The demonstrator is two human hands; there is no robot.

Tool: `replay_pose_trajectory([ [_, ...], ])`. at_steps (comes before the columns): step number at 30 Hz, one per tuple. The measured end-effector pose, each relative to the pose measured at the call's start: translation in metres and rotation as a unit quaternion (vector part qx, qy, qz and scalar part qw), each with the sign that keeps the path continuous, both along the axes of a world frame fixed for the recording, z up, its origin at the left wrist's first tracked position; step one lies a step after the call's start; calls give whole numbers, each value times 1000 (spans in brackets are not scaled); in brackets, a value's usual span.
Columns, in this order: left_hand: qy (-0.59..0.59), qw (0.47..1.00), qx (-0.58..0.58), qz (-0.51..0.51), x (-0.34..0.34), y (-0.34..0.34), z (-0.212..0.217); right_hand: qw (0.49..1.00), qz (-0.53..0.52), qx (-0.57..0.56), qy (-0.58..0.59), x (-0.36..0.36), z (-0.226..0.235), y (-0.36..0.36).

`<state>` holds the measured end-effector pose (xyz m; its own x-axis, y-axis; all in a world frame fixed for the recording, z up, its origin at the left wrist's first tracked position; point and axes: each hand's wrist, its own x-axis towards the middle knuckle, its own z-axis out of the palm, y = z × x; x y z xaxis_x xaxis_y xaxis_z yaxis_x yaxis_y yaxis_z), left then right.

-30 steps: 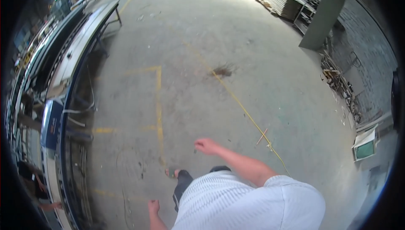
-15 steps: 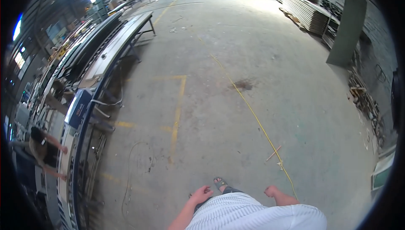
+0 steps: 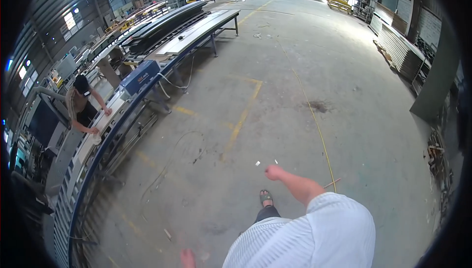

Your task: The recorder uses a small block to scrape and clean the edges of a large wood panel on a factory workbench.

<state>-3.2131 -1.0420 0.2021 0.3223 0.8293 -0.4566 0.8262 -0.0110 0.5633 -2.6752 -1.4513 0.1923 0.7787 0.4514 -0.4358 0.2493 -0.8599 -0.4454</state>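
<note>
My right hand (image 3: 273,172) reaches forward over the concrete floor, its fingers curled closed. Whatever may be inside it is hidden. Just past it show two small white bits (image 3: 257,163), apart from the fingers; whether they are in the air or on the floor I cannot tell. My left hand (image 3: 187,257) hangs low at the bottom edge, blurred, with its fingers unclear. Near it a small pale scrap (image 3: 167,234) lies on the floor. One sandalled foot (image 3: 266,198) is in front of me.
On my left runs a long blue-framed conveyor (image 3: 106,143) with a blue box-shaped machine (image 3: 140,77). A co-worker (image 3: 82,102) leans over a pale board there. A yellow cable (image 3: 317,124) crosses the floor, beside a thin stick (image 3: 332,183). Stacked panels (image 3: 396,34) stand far right.
My view has turned left, so the scene sits further right. My right arm has swung forward and across; my left hand has dropped back. The white bits have appeared near my right hand.
</note>
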Motion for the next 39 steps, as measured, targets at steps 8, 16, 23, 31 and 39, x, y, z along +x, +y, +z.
replay_pose_trajectory([
  [8, 84, 980, 16, -179, -188, -13, -19, 936, 329, 78, 100, -236, 48, 170],
  [16, -81, 907, -193, 367, -332, -365, -59, 849, 521, -70, 49, -292, 2, 193],
  [23, -116, 794, -228, 551, -310, -423, 2, 596, 754, -276, -17, -311, -88, 295],
  [31, 41, 784, -229, 576, -436, -533, -61, 742, 668, 23, 54, -593, -8, 395],
  [39, 44, 822, -160, 545, -658, -552, -11, 597, 797, -20, 89, -942, 11, 339],
])
